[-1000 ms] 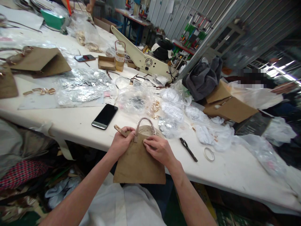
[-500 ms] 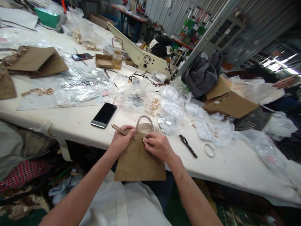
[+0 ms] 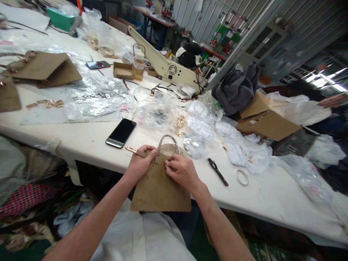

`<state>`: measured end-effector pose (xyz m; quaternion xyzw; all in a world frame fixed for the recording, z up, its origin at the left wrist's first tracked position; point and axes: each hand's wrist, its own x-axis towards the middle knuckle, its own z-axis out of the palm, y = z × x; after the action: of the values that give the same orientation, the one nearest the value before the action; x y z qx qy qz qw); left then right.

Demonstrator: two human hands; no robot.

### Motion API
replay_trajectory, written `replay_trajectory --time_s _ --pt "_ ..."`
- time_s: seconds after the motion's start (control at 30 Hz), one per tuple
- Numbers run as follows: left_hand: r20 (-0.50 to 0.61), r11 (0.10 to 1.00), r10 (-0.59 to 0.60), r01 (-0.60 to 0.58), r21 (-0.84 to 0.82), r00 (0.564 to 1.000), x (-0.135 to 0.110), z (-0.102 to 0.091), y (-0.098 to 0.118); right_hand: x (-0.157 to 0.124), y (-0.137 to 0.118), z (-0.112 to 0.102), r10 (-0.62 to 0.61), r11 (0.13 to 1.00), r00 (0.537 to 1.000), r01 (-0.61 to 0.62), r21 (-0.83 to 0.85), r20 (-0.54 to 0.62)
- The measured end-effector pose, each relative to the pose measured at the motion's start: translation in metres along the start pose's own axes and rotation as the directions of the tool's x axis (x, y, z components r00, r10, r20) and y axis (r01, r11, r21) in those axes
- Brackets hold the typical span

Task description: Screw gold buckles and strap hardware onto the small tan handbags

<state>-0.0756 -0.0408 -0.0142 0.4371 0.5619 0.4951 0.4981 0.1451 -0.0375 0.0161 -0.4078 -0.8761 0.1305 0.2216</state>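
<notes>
A brown handbag [image 3: 161, 190] rests against the table's front edge, its plastic-wrapped handle [image 3: 168, 137] standing up. My left hand [image 3: 141, 161] is closed on the bag's upper left edge beside the handle's base. A brown strap with a metal end [image 3: 133, 149] sticks out to the left from under those fingers. On the bag's upper right front, my right hand [image 3: 181, 170] pinches with thumb and forefinger; whatever sits between the fingertips is too small and hidden to make out.
A phone [image 3: 121, 133] lies left of the bag. To the right are a black tool [image 3: 218, 172] and a tape ring [image 3: 242, 177]. Behind spread plastic bags of metal plates [image 3: 99, 96] and gold-coloured fittings [image 3: 178, 124]. Another brown bag [image 3: 45, 69] lies far left.
The strap in my left hand has tilted, its metal end now lower and farther left. My right hand stays at the bag's front, its fingers slightly shifted. The view has shifted slightly.
</notes>
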Motion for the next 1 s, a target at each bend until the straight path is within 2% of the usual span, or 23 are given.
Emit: replay_trajectory --time_s 0.13,0.3,0.4,0.5,0.57,0.63,0.67,0.7,0.73,0.77,0.83,0.93,1.0 --pt "0.009 0.999 -0.002 0.003 -0.033 1.000 -0.001 0.001 0.002 -0.001 -0.010 -0.001 0.029 0.992 0.999 -0.027 -0.121 0.015" --pt "0.012 0.998 -0.036 0.037 -0.052 0.999 -0.003 0.000 0.001 0.000 -0.017 -0.011 -0.028 0.983 0.986 0.057 -0.177 0.164" --pt "0.023 0.997 -0.037 0.038 -0.065 0.999 -0.006 0.000 0.003 0.001 -0.019 -0.015 -0.051 0.961 0.978 0.103 -0.255 0.204" --pt "0.041 0.994 -0.075 0.078 -0.076 0.996 -0.010 -0.005 0.008 -0.003 -0.016 -0.020 -0.099 0.969 0.975 0.141 -0.202 0.201" --pt "0.070 0.987 -0.122 0.129 -0.094 0.990 -0.012 -0.011 0.013 -0.009 -0.014 -0.023 -0.095 0.994 0.993 0.100 -0.055 0.075" --pt "0.115 0.982 -0.142 0.155 -0.104 0.983 -0.013 -0.016 0.018 -0.014 -0.013 -0.025 0.059 0.996 0.986 -0.048 0.073 -0.154" --pt "0.135 0.982 -0.139 0.154 -0.111 0.981 -0.013 -0.018 0.020 -0.015 -0.013 -0.025 0.188 0.980 0.948 -0.163 0.113 -0.256" --pt "0.150 0.981 -0.128 0.148 -0.127 0.980 -0.013 -0.018 0.022 -0.015 -0.013 -0.025 0.323 0.946 0.891 -0.292 0.141 -0.320" --pt "0.162 0.979 -0.116 0.140 -0.150 0.980 -0.013 -0.017 0.024 -0.013 -0.012 -0.026 0.442 0.897 0.833 -0.414 0.155 -0.333" --pt "0.166 0.976 -0.102 0.132 -0.175 0.981 -0.014 -0.014 0.026 -0.010 -0.011 -0.028 0.535 0.845 0.793 -0.511 0.160 -0.291" --pt "0.156 0.972 -0.078 0.110 -0.206 0.985 -0.016 -0.008 0.028 -0.003 -0.004 -0.034 0.639 0.765 0.763 -0.618 0.179 -0.097" --pt "0.130 0.974 -0.065 0.092 -0.207 0.989 -0.020 -0.001 0.027 0.008 0.010 -0.049 0.616 0.710 0.762 -0.646 0.280 0.198" --pt "0.126 0.974 -0.079 0.104 -0.202 0.989 -0.021 0.001 0.023 0.014 0.016 -0.058 0.572 0.696 0.765 -0.643 0.319 0.294"
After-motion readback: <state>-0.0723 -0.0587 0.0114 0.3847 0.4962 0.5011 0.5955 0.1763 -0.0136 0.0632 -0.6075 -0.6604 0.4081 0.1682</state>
